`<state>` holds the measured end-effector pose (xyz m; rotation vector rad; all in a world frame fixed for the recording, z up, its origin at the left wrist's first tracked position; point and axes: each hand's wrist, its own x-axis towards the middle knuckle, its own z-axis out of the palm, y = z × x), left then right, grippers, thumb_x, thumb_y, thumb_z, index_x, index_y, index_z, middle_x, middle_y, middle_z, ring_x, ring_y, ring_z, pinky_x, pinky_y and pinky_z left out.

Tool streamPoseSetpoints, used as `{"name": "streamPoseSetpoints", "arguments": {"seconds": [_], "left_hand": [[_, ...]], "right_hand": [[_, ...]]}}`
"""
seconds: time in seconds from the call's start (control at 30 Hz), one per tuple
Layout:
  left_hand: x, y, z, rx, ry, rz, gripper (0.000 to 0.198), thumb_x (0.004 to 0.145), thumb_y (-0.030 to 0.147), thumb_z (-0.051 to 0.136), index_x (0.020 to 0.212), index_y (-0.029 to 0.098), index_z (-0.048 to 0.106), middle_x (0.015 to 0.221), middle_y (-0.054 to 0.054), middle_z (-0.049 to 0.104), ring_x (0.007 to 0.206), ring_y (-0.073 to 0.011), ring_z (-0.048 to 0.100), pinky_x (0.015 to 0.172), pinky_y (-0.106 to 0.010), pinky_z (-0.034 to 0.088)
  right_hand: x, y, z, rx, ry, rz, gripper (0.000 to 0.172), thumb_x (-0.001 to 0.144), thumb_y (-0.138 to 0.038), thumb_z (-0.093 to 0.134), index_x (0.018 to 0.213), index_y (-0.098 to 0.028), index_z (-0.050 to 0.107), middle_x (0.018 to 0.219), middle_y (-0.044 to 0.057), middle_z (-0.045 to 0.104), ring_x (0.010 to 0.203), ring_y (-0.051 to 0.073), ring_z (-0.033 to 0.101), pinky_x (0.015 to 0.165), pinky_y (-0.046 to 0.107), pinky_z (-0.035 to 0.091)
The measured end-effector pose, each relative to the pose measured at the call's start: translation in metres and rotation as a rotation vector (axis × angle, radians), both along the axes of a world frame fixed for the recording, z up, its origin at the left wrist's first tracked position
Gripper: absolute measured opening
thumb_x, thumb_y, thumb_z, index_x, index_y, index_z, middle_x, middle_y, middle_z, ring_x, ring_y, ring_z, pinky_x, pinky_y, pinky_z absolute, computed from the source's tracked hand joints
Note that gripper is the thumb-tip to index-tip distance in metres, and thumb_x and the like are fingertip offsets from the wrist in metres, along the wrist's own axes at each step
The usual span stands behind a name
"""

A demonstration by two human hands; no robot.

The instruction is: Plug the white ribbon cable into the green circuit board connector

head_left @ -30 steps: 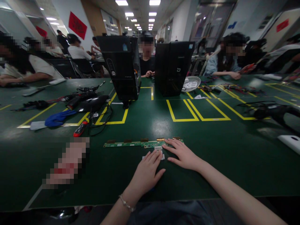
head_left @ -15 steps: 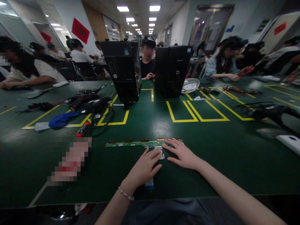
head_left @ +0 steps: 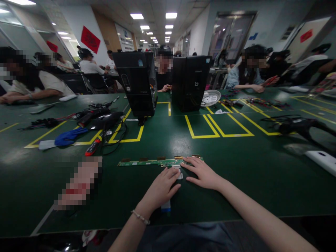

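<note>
A long narrow green circuit board (head_left: 147,162) lies flat on the green table (head_left: 236,175) in front of me. My right hand (head_left: 202,173) rests open on the board's right end, fingers spread flat. My left hand (head_left: 160,189) lies palm down just below the board's middle, its fingertips touching a small white connector (head_left: 179,174) at the board's edge. From under that hand a flat white ribbon cable with a blue tip (head_left: 166,206) sticks out toward me.
Two black computer towers (head_left: 138,82) (head_left: 191,82) stand beyond yellow floor-tape boxes. Cables, a red-handled tool (head_left: 91,148) and a blue cloth (head_left: 68,136) lie left. A white fan grille (head_left: 211,97) sits behind. A white part (head_left: 321,160) is at right. People sit around the table.
My left hand slid a little toward the board's connector, uncovering the blue tip of the ribbon cable behind it. My right hand has stayed on the board.
</note>
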<state>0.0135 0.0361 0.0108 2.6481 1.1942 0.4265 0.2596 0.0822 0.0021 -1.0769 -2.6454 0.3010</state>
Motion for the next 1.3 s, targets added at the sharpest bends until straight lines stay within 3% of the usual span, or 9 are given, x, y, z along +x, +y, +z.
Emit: {"name": "streamPoseSetpoints", "arguments": {"seconds": [0.17, 0.37, 0.5, 0.63, 0.77, 1.1, 1.3], "left_hand": [[-0.003, 0.0, 0.008, 0.069, -0.088, 0.079, 0.043, 0.097, 0.028, 0.045, 0.139, 0.021, 0.045, 0.142, -0.009, 0.052, 0.131, -0.0225, 0.047, 0.109, -0.043, 0.04], [-0.041, -0.008, 0.016, 0.193, -0.119, 0.433, 0.035, 0.099, 0.03, 0.04, 0.128, 0.019, 0.056, 0.121, -0.009, 0.063, 0.11, -0.0243, 0.06, 0.093, -0.043, 0.051], [-0.077, -0.023, 0.006, 0.2, -0.033, 0.551, 0.035, 0.098, 0.031, 0.04, 0.123, 0.019, 0.061, 0.11, -0.009, 0.067, 0.097, -0.0251, 0.063, 0.084, -0.042, 0.053], [-0.098, -0.034, -0.01, 0.244, 0.014, 0.626, 0.033, 0.095, 0.031, 0.042, 0.116, 0.019, 0.065, 0.109, -0.01, 0.067, 0.097, -0.0276, 0.062, 0.082, -0.043, 0.053], [-0.1, -0.035, -0.019, 0.257, 0.017, 0.628, 0.033, 0.095, 0.03, 0.042, 0.115, 0.02, 0.065, 0.113, -0.011, 0.066, 0.104, -0.0287, 0.061, 0.087, -0.045, 0.051], [-0.098, -0.029, -0.02, 0.227, -0.041, 0.567, 0.034, 0.094, 0.031, 0.043, 0.118, 0.02, 0.064, 0.116, -0.012, 0.066, 0.107, -0.0286, 0.06, 0.089, -0.047, 0.051], [-0.097, -0.03, -0.02, 0.221, -0.051, 0.58, 0.033, 0.094, 0.031, 0.043, 0.119, 0.021, 0.064, 0.116, -0.01, 0.066, 0.108, -0.028, 0.06, 0.09, -0.047, 0.051]], "right_hand": [[-0.001, 0.0, -0.001, -0.003, -0.017, -0.007, 0.059, 0.092, -0.052, 0.049, 0.146, -0.028, 0.042, 0.153, 0.009, 0.035, 0.139, 0.028, 0.033, 0.112, 0.053, 0.03], [-0.001, 0.0, 0.001, -0.004, -0.023, -0.018, 0.053, 0.096, -0.049, 0.044, 0.145, -0.029, 0.043, 0.153, 0.008, 0.035, 0.139, 0.028, 0.033, 0.113, 0.053, 0.029], [-0.002, 0.0, 0.004, -0.007, -0.016, -0.016, 0.049, 0.097, -0.045, 0.043, 0.143, -0.029, 0.045, 0.151, 0.008, 0.039, 0.138, 0.026, 0.036, 0.112, 0.052, 0.031], [-0.001, 0.003, 0.006, 0.017, -0.004, -0.02, 0.045, 0.096, -0.04, 0.046, 0.14, -0.028, 0.049, 0.146, 0.009, 0.045, 0.133, 0.026, 0.041, 0.108, 0.052, 0.035], [0.001, 0.006, 0.008, 0.067, 0.07, 0.004, 0.038, 0.095, -0.031, 0.047, 0.132, -0.026, 0.056, 0.137, 0.011, 0.052, 0.127, 0.025, 0.047, 0.104, 0.05, 0.041], [-0.013, 0.02, 0.014, 0.101, 0.164, 0.181, 0.028, 0.095, -0.02, 0.041, 0.107, -0.019, 0.066, 0.109, 0.009, 0.064, 0.104, 0.019, 0.058, 0.09, 0.038, 0.048], [-0.017, 0.027, 0.011, 0.102, 0.193, 0.127, 0.028, 0.096, -0.021, 0.039, 0.106, -0.02, 0.066, 0.107, 0.01, 0.064, 0.103, 0.02, 0.059, 0.089, 0.04, 0.049]]}}
